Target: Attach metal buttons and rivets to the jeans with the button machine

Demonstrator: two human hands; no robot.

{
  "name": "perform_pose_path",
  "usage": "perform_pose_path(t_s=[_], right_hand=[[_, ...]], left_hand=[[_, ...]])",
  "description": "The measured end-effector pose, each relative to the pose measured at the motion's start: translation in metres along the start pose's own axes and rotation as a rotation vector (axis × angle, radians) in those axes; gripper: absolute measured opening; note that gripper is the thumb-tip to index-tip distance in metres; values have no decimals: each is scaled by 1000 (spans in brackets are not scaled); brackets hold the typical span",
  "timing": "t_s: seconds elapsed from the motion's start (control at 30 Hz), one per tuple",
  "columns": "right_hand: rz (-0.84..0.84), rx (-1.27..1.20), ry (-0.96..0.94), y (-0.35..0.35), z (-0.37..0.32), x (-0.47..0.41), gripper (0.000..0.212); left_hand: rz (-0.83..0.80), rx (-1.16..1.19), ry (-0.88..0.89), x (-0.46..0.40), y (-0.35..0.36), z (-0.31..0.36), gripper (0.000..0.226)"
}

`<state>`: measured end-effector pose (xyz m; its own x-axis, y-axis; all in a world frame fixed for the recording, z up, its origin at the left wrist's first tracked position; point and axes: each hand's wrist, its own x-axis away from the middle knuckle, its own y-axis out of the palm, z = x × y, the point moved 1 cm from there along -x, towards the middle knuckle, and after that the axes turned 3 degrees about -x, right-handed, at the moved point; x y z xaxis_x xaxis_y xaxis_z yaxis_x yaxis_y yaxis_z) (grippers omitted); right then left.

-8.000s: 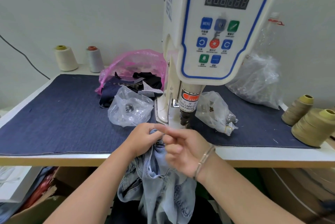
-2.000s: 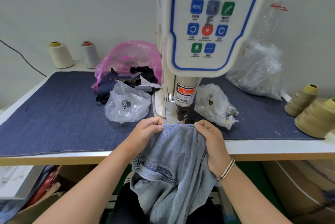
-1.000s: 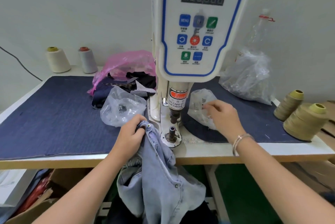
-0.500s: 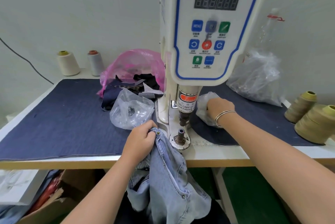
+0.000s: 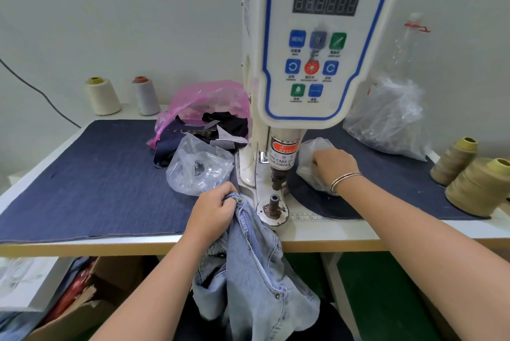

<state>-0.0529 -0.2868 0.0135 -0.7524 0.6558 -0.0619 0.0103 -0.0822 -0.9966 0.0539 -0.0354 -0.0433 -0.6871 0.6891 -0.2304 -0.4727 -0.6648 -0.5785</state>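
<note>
The white servo button machine (image 5: 317, 51) stands at the table's middle, its lower die post (image 5: 274, 204) bare. Light blue jeans (image 5: 256, 266) hang over the table's front edge. My left hand (image 5: 214, 209) grips a bunched edge of them just left of the die, where a small brass rivet shows. My right hand (image 5: 332, 165) reaches into a small clear plastic bag (image 5: 309, 158) to the right of the machine. Its fingertips are hidden inside the bag, so I cannot see whether they hold anything.
Another clear bag of metal parts (image 5: 200, 168) lies left of the machine, with a pink bag of dark fabric scraps (image 5: 204, 109) behind it. Thread cones stand at back left (image 5: 102, 96) and far right (image 5: 480, 186). A large clear bag (image 5: 386, 120) sits at back right.
My right hand let go of the jeans and moved to the small bag right of the machine. My left hand pulled the jeans off the die and holds them bunched beside it.
</note>
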Motion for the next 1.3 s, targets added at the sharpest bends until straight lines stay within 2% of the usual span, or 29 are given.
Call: perform_pose_path(t_s=[0.1,0.17,0.23,0.33,0.4,0.43,0.5,0.6,0.67,0.77,1.03,1.2,1.3], right_hand=[[21,-73,-22,0,6,6,23],[-7,-134,17,-2,9,9,24],[37,-252,78,-2,13,15,22],[217,-653,171,-10,16,29,14],[249,-1127,296,-19,6,44,17],[189,-1412,368,-20,-3,55,19],[-64,-1899,479,-16,-26,76,17],[-443,-2205,553,-9,-55,101,12],[-577,-2310,576,-5,-67,110,13],[-649,-2390,621,-6,-76,116,13],[-658,-2502,743,-12,-86,118,23],[-679,-2529,726,-13,-84,119,26],[-633,-2479,719,-11,-84,121,24]], left_hand=[[4,-9,-1,0,1,1,19],[5,-4,-6,1,1,2,20],[6,-2,-6,1,0,2,21],[9,1,-7,1,1,2,20],[9,-2,-6,1,1,1,19],[7,-5,-4,1,1,1,19],[8,0,2,1,1,0,17],[6,11,8,1,1,0,15],[1,15,9,2,1,0,15],[0,10,7,1,1,0,16],[6,-4,-3,1,2,-1,18],[10,-6,-7,1,2,-1,17],[10,-11,-7,0,1,-1,19]])
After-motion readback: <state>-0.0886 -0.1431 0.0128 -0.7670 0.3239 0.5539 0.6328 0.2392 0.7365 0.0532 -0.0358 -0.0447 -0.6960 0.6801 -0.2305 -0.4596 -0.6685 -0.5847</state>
